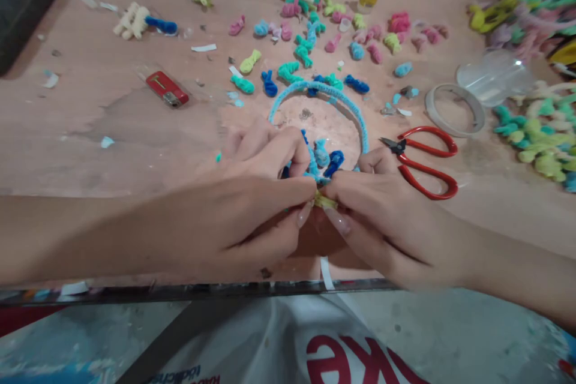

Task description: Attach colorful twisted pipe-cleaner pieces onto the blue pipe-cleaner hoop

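At lower center in the frame, we see a small yellow piece [326, 201] pinched at its left side by the left hand [265, 192] and at its right by the right hand [387, 210], its visible long axis running nearly level, left to right; covering fingers keep us from telling its ends. Just above, a fuzzy blue hoop [351, 105] arches toward the frame's top, with red-handled snips [398, 147] at right pointing left.

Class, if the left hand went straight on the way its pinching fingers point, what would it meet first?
Past the yellow piece at the left hand, probably the right hand facing it, though depth is unclear.
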Demonstrator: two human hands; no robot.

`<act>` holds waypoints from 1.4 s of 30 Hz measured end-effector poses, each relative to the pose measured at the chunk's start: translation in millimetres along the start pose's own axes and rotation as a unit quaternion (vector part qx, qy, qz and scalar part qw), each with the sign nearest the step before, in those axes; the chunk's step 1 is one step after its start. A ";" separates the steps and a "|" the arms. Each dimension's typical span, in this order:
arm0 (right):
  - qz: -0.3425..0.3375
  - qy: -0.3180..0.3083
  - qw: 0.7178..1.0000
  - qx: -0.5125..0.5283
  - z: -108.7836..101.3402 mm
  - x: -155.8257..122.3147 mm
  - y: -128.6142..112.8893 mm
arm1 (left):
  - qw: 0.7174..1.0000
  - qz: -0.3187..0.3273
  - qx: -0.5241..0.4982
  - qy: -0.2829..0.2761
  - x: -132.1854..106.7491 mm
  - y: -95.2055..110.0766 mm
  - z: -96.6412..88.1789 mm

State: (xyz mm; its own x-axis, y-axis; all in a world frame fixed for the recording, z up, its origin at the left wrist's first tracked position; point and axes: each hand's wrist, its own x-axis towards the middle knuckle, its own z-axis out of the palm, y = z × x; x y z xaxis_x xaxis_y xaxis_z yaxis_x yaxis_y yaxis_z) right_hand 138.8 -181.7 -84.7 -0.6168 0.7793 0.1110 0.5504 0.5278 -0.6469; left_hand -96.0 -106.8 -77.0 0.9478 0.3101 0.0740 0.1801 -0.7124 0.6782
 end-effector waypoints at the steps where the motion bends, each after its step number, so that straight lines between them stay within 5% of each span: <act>1: -0.009 -0.008 1.000 0.016 -3.1 1.7 2.2 | 1.000 -0.001 -0.002 0.003 -1.2 0.2 -0.4; 8: -0.102 -0.054 0.986 0.118 -16.2 23.9 35.4 | 0.997 0.013 0.051 0.062 -1.1 -8.3 -1.1; 13: -0.120 -0.050 0.985 0.113 -9.6 33.0 46.1 | 0.998 -0.008 -0.043 0.041 -0.2 -12.1 0.8; 29: -0.104 -0.096 0.971 0.191 -11.9 30.0 49.1 | 0.990 -0.005 -0.137 0.044 -2.8 -18.1 4.9; 42: -0.083 -0.117 0.973 0.181 -13.0 32.8 49.6 | 0.994 0.010 -0.090 0.060 -2.4 -15.8 6.9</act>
State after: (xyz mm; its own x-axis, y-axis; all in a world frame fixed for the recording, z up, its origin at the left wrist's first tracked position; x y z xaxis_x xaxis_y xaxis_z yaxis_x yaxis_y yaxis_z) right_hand 153.2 -125.6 -103.4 -0.8150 0.5727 0.0880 0.2248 0.4526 -0.8629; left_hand -99.2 -100.6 -93.0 0.9103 0.3780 0.1684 0.1014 -0.5984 0.7948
